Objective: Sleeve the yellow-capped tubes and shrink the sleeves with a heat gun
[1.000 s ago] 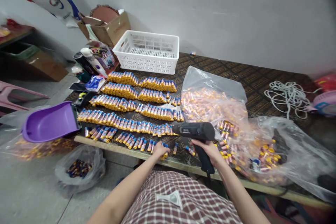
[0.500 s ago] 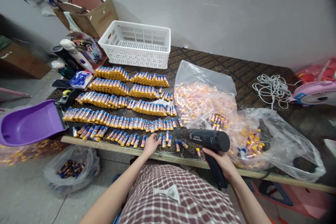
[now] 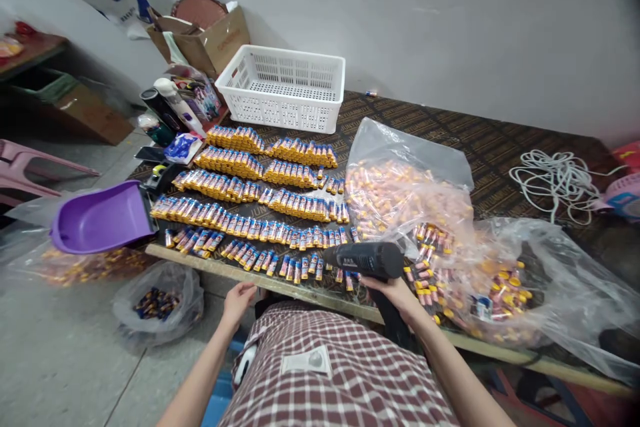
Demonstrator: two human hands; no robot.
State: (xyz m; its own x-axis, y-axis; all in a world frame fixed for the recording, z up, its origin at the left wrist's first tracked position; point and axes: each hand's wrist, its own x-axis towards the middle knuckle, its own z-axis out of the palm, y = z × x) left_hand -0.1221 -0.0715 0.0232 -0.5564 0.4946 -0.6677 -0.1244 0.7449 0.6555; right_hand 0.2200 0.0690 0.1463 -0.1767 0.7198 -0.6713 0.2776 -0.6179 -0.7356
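My right hand (image 3: 393, 293) is wrapped round the handle of a black heat gun (image 3: 367, 259), its nozzle pointing left over small bottles near the table's front edge. My left hand (image 3: 239, 300) hangs just off that edge, its fingers curled together; whether anything is between them is too small to tell. Rows of small blue-and-yellow bottles (image 3: 280, 233) lie on the dark patterned table, some stacked. A clear plastic bag (image 3: 400, 193) full of yellow-capped pieces lies right of the rows, with loose yellow-capped bottles (image 3: 426, 277) spilling beside the heat gun.
Behind the rows stands a white basket (image 3: 285, 90). A purple scoop (image 3: 103, 220) juts out at the left, above a floor bag (image 3: 160, 307) of dark pieces. Coiled white cable (image 3: 555, 180) and another plastic bag (image 3: 575, 280) lie at the right.
My left hand has left the front bottles and moved back off the table edge. The heat gun has shifted left over the front bottles. The view has turned left.
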